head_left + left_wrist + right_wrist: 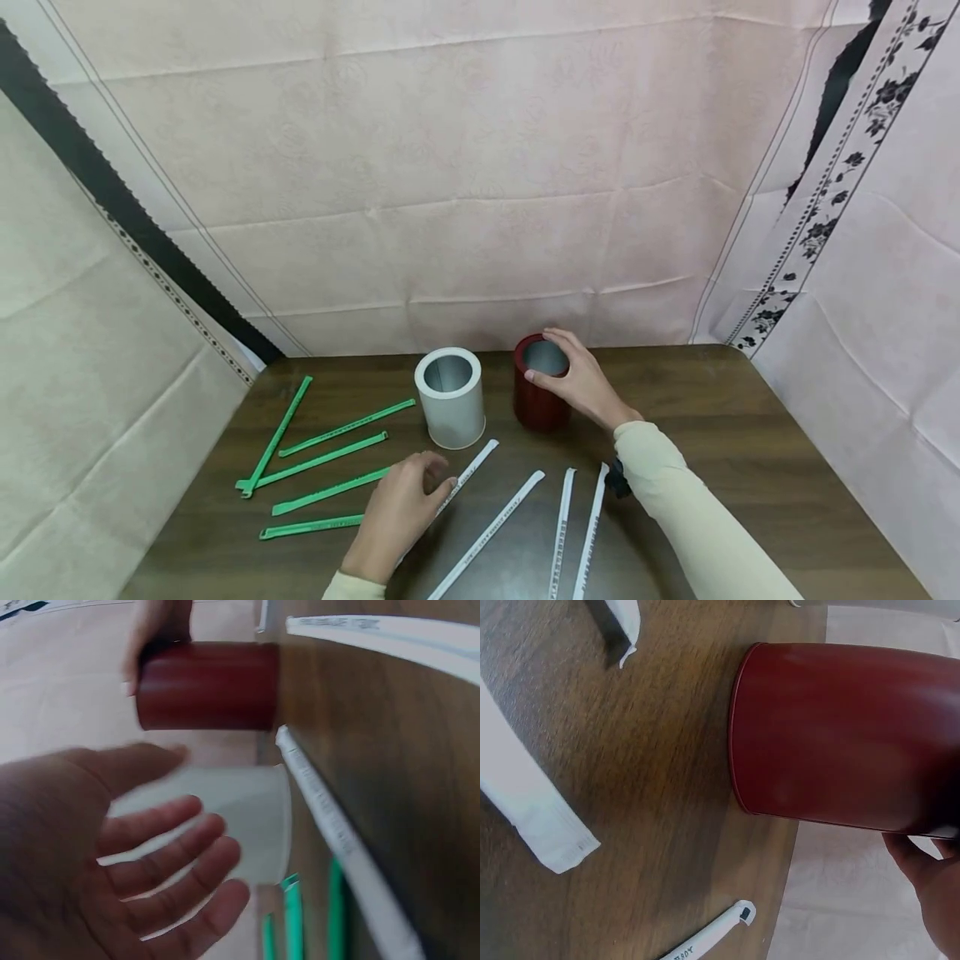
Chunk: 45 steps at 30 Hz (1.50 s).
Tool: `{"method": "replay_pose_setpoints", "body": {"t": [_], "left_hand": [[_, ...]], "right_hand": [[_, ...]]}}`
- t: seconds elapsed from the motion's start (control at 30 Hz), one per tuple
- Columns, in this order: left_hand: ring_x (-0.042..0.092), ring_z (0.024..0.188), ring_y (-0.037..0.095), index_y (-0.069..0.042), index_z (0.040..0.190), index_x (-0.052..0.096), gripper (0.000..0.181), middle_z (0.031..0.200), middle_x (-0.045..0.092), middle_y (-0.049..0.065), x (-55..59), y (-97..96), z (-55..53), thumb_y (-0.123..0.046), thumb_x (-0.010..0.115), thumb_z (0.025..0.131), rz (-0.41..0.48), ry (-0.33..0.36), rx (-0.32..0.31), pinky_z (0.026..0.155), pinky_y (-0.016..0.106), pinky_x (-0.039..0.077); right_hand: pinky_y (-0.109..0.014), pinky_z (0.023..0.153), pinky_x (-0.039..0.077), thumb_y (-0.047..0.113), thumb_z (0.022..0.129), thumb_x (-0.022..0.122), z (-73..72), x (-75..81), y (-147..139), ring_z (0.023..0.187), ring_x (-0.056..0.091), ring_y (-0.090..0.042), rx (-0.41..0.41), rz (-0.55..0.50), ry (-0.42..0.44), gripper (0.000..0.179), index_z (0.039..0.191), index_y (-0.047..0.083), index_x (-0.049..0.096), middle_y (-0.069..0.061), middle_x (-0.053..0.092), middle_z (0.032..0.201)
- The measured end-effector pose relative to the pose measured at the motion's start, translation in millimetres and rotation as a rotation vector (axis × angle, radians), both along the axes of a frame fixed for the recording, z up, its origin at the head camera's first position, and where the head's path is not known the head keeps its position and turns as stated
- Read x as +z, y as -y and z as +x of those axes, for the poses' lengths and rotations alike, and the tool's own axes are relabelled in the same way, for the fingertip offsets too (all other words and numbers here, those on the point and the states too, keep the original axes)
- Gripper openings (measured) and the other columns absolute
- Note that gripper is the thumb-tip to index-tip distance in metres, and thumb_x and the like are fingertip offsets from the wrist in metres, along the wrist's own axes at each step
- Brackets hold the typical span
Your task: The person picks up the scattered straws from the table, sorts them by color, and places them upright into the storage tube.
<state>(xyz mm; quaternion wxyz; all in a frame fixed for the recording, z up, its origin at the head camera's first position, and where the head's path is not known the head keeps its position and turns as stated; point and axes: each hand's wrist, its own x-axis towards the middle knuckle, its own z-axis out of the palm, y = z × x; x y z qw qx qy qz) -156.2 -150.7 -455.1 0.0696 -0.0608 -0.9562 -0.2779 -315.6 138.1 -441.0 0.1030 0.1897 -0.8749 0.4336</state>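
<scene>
My right hand (581, 379) grips a dark red cylindrical cup (538, 407) by its rim, thumb on the near side and fingers on the far side. The cup stands upright at the back of the table, its mouth open and its inside grey. In the left wrist view the red cup (210, 686) shows side-on with fingers at its rim. My left hand (405, 508) hovers over the front of the table, fingers loosely bent and holding nothing. Beneath and beside it lie a slim white printed stick (471, 468) and green sticks (330, 492), partly covered by the hand.
A white cylindrical cup (453, 408) stands upright left of the red one. Several slim green printed sticks lie spread on the left of the brown wooden table (750, 467). More white sticks (487, 533) lie front centre. A pale cloth (480, 167) hangs behind the table.
</scene>
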Motion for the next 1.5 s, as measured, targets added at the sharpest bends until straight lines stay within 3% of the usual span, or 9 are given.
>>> {"method": "replay_pose_setpoints", "body": {"t": [0.1,0.23,0.37,0.6,0.83,1.0,1.2,1.37,1.5], "left_hand": [[0.054,0.065,0.007,-0.01,0.096,0.071,0.017,0.075,0.061,-0.008,-10.9,-1.2,-7.3,-0.02,0.079,0.084,0.038,0.104,-0.034,0.058,0.029,0.045],[0.054,0.065,0.01,-0.011,0.092,0.07,0.018,0.073,0.059,-0.007,-20.1,-2.4,-13.0,-0.019,0.082,0.081,0.008,0.17,-0.008,0.056,0.032,0.045],[0.054,0.064,0.01,-0.012,0.088,0.071,0.014,0.071,0.059,-0.007,-23.2,-5.3,-16.5,-0.015,0.082,0.079,-0.061,0.154,0.005,0.054,0.034,0.045],[0.052,0.061,0.01,-0.013,0.081,0.071,0.006,0.064,0.056,-0.01,-22.6,-11.8,-20.7,-0.009,0.074,0.078,-0.131,0.1,-0.071,0.053,0.033,0.044],[0.048,0.059,0.011,-0.014,0.08,0.068,0.006,0.064,0.053,-0.008,-14.8,-17.8,-17.5,-0.009,0.072,0.08,-0.067,0.12,-0.066,0.053,0.031,0.04],[0.048,0.057,0.007,-0.015,0.082,0.068,0.008,0.066,0.054,-0.011,6.5,-26.0,-12.7,-0.008,0.07,0.078,-0.002,0.01,-0.072,0.051,0.027,0.04],[0.055,0.06,0.004,-0.014,0.091,0.071,0.005,0.073,0.062,-0.009,54.6,-37.8,-12.7,-0.011,0.071,0.086,0.146,-0.093,-0.066,0.051,0.024,0.045],[0.065,0.07,0.008,-0.01,0.099,0.072,0.01,0.082,0.069,-0.004,98.7,-44.8,-23.6,-0.015,0.072,0.09,0.28,-0.189,-0.056,0.057,0.025,0.052],[0.068,0.075,0.013,-0.007,0.102,0.071,0.013,0.089,0.072,0.002,123.4,-50.6,-41.1,-0.013,0.072,0.09,0.41,-0.305,-0.062,0.063,0.029,0.056]], "right_hand": [[-0.049,0.099,0.048,0.057,0.081,0.075,1.3,-1.0,0.5,0.13,0.046,-0.023,-0.007,-0.003,0.007,0.08,0.147,0.021,0.046,0.006,0.038,0.152],[-0.048,0.098,0.049,0.058,0.081,0.075,1.6,-2.0,3.6,0.129,0.046,-0.023,0.0,-0.006,0.013,0.08,0.147,0.022,0.047,0.007,0.037,0.152],[-0.048,0.097,0.049,0.058,0.08,0.075,1.7,-1.8,6.4,0.129,0.046,-0.023,0.0,-0.012,0.006,0.08,0.146,0.021,0.048,0.007,0.039,0.151],[-0.049,0.097,0.05,0.057,0.081,0.076,3.7,2.1,5.8,0.128,0.047,-0.025,0.0,-0.017,-0.002,0.079,0.145,0.02,0.048,0.004,0.04,0.151],[-0.049,0.097,0.05,0.059,0.08,0.075,5.5,4.0,3.2,0.128,0.047,-0.024,-0.004,-0.023,0.011,0.082,0.146,0.019,0.048,0.006,0.04,0.151],[-0.05,0.096,0.05,0.059,0.08,0.075,6.3,3.1,1.5,0.129,0.046,-0.025,-0.009,-0.032,0.008,0.082,0.146,0.018,0.048,0.006,0.04,0.151],[-0.048,0.096,0.05,0.059,0.08,0.075,6.0,0.0,0.7,0.13,0.046,-0.025,-0.007,-0.018,-0.006,0.081,0.146,0.02,0.048,0.006,0.04,0.152],[-0.048,0.097,0.05,0.058,0.08,0.075,8.8,0.4,0.3,0.13,0.047,-0.026,-0.006,-0.022,-0.014,0.08,0.146,0.02,0.048,0.005,0.04,0.152],[-0.05,0.097,0.05,0.059,0.08,0.075,11.1,-0.8,1.6,0.129,0.046,-0.026,-0.002,-0.029,-0.001,0.082,0.146,0.02,0.048,0.005,0.039,0.152]]}}
